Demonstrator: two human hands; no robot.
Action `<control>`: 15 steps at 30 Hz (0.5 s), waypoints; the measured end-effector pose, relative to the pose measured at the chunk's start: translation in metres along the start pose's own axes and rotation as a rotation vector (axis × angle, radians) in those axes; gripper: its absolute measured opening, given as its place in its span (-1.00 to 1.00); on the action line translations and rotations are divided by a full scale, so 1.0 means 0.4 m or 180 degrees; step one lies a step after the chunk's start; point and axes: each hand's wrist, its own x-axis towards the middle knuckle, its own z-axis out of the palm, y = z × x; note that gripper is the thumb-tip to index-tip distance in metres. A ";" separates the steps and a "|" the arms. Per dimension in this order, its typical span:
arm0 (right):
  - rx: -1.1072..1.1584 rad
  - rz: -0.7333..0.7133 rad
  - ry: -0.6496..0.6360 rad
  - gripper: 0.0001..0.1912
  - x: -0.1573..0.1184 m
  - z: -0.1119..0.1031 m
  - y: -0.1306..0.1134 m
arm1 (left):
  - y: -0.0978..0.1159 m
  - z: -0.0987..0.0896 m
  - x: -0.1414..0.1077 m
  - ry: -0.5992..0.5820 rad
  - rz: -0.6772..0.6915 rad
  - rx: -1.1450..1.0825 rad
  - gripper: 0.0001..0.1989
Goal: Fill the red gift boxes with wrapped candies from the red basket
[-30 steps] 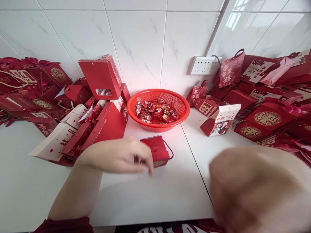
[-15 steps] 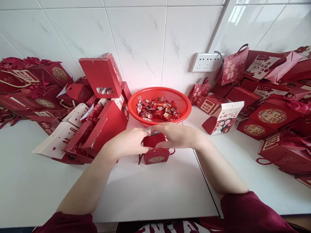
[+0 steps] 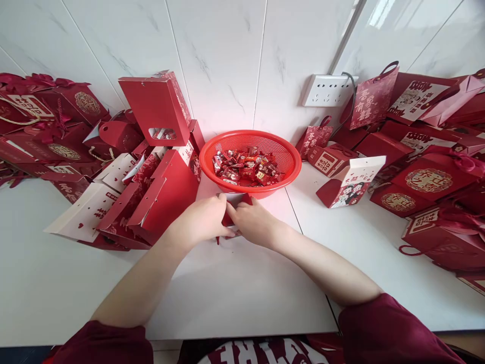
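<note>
A small red paper gift box (image 3: pixel 227 219) stands on the white counter, just in front of the candy basket. My left hand (image 3: pixel 204 218) grips its left side, thumb low at the front and fingers bent over the top. From the right, my right hand (image 3: pixel 256 220) reaches across the box, its fingers closed on the upper part and front. Both hands meet over the box and hide most of it, including its front panel. Part of a dark red cord shows below my left thumb.
Behind the box, a red plastic basket (image 3: pixel 206 172) holds many wrapped candies (image 3: pixel 246 169). Red and white gift boxes (image 3: pixel 162 197) are crowded on the left. More boxes (image 3: pixel 426 179) are stacked on the right, near a white power strip (image 3: pixel 328 91) on the tiled wall.
My right hand has moved left and down over the box, covering the front panel that was visible before. My left hand stays at the left side. The view has shifted slightly.
</note>
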 end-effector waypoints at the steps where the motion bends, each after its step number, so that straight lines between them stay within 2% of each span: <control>1: -0.0098 -0.0041 -0.0065 -0.29 0.004 0.004 -0.004 | -0.002 0.001 0.001 0.0040 0.0008 0.0051 -0.47; 5: 0.0181 -0.0375 -0.0076 -0.33 -0.012 -0.009 0.019 | -0.011 -0.002 0.002 0.0027 0.0012 0.0198 -0.48; 9: 0.0534 -0.0524 -0.0036 -0.81 -0.038 -0.041 0.055 | -0.008 -0.002 -0.006 -0.0008 -0.0047 0.0270 -0.43; 12: 0.0329 -0.0625 -0.0006 -0.75 -0.039 -0.049 0.061 | 0.007 0.001 -0.024 0.0294 0.0104 0.0430 -0.51; 15: 0.0159 -0.0745 0.0066 -0.76 -0.037 -0.048 0.052 | 0.024 -0.002 -0.039 0.0596 0.0561 0.0510 -0.80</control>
